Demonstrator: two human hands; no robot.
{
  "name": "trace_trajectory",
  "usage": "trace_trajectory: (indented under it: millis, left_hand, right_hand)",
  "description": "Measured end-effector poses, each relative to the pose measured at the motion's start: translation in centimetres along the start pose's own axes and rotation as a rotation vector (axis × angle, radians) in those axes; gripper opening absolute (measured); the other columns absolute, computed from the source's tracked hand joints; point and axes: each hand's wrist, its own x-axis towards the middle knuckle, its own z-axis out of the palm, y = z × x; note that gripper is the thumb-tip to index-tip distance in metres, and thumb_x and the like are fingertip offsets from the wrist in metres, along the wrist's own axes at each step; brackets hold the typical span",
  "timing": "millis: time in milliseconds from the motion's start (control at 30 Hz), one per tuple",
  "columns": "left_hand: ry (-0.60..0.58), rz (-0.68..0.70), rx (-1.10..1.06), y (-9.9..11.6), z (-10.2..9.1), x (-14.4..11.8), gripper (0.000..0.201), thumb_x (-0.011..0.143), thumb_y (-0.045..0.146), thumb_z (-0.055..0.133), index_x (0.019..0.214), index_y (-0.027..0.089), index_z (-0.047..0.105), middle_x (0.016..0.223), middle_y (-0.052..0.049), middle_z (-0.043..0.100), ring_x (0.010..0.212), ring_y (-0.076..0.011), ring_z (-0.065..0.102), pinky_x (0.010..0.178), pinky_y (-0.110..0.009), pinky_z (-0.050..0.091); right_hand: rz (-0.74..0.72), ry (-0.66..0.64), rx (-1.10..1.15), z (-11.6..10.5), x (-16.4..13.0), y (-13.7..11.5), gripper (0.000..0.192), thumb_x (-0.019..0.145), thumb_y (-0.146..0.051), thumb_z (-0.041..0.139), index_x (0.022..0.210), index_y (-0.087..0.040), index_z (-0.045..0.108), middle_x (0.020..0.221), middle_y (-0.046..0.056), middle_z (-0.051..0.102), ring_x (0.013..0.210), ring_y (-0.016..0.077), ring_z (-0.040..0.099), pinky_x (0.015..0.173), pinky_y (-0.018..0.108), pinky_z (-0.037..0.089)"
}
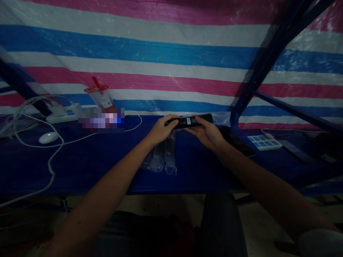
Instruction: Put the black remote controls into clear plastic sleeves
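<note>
A black, elongated object with a small white label (188, 121) lies sideways between my two hands above the blue table; its exact kind does not show. My left hand (165, 129) grips its left end, thumb on top. At the right part, my right hand (208, 132) holds it with the thumb above and fingers underneath. Clear plastic wrap (221, 117) sticks out behind my right hand. Below my left hand, long clear plastic sleeves (169, 153) lie on the table, and dark contents show through some of them.
The blue table (102, 167) carries a white mouse (48, 137), looping white cables, a power strip (63, 113) and a cup with a red straw (100, 96) on the left. To the right are a dark flat tablet-like item (238, 143) and another power strip (264, 142). Blue metal posts (248, 92) frame a striped sheet.
</note>
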Motion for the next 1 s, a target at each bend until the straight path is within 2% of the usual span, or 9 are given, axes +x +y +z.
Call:
trace_trajectory:
  millis: [100,200,367,533,733,1000]
  left_hand:
    - [0.006,-0.185,-0.302,0.58,-0.02,0.05,0.028,0.096,0.025,0.051,0.116,0.013,0.067,0.081,-0.008,0.067,0.056,-0.0156,0.063,0.047,-0.025,0.046]
    - [0.004,-0.254,-0.429,0.83,-0.29,0.11,0.022,0.093,0.016,0.056,0.113,0.009,0.063,0.085,-0.011,0.068,0.061,-0.0195,0.069,0.048,-0.027,0.051]
    - [-0.001,-0.285,-0.455,0.71,-0.57,0.10,0.014,0.092,0.006,0.056,0.104,0.003,0.061,0.087,-0.015,0.070,0.066,-0.0205,0.074,0.053,-0.026,0.055]
    - [0.010,-0.290,-0.448,0.58,-0.47,0.05,0.015,0.092,0.005,0.057,0.106,0.004,0.061,0.089,-0.016,0.071,0.068,-0.0198,0.074,0.055,-0.025,0.055]
    - [0.026,-0.261,-0.430,0.28,-0.44,0.05,0.008,0.092,0.006,0.059,0.099,0.007,0.059,0.085,-0.012,0.069,0.065,-0.0191,0.074,0.051,-0.023,0.052]
    - [0.040,-0.219,-0.420,-0.07,-0.30,-0.02,0.010,0.089,0.012,0.066,0.096,0.009,0.060,0.080,-0.009,0.068,0.062,-0.0181,0.072,0.049,-0.022,0.048]
  right_hand:
    - [-0.010,0.000,0.003,0.06,0.00,-0.09,0.008,0.087,-0.022,0.069,0.094,-0.021,0.066,0.095,0.003,0.075,0.095,0.0219,0.071,0.097,0.047,0.057]
    - [-0.023,-0.004,0.002,0.06,0.01,-0.09,0.012,0.085,-0.021,0.072,0.095,-0.021,0.065,0.097,0.004,0.074,0.096,0.0226,0.071,0.096,0.047,0.058]
    - [-0.075,0.015,-0.024,0.19,-0.17,-0.03,0.014,0.083,-0.019,0.073,0.094,-0.021,0.065,0.100,0.004,0.073,0.097,0.0237,0.071,0.094,0.049,0.058]
    - [-0.105,0.012,-0.034,0.31,-0.38,-0.06,0.019,0.080,-0.020,0.077,0.094,-0.022,0.065,0.097,0.003,0.072,0.095,0.0239,0.070,0.094,0.051,0.058]
    - [-0.147,-0.002,-0.040,0.31,-0.39,0.14,0.025,0.077,-0.021,0.079,0.096,-0.023,0.062,0.100,0.002,0.070,0.097,0.0240,0.069,0.093,0.052,0.058]
    - [-0.140,-0.011,-0.048,0.31,-0.35,0.31,0.029,0.074,-0.023,0.081,0.094,-0.024,0.061,0.098,0.001,0.070,0.096,0.0230,0.069,0.091,0.049,0.059]
